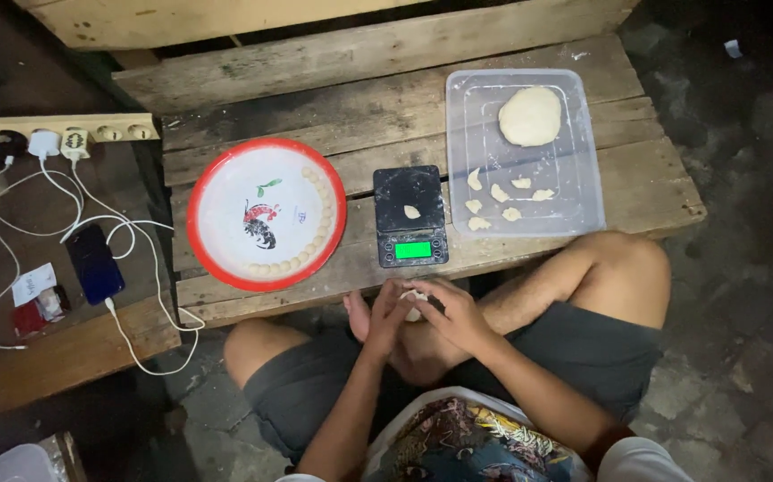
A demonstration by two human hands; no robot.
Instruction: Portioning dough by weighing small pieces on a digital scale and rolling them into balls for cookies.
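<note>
Seated at the worktop's (529,241) near edge, a person's left hand (388,314) and right hand (458,314) press a small dough piece (414,304) between them; even, light pressure should round it.

dim overall | light from above on centre | corners dark | sharp focus

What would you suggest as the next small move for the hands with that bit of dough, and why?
Probably set the dough piece, held between left hand and right hand, at the end of the row of dough balls lining the round tray; its rim is only partly filled.
</note>
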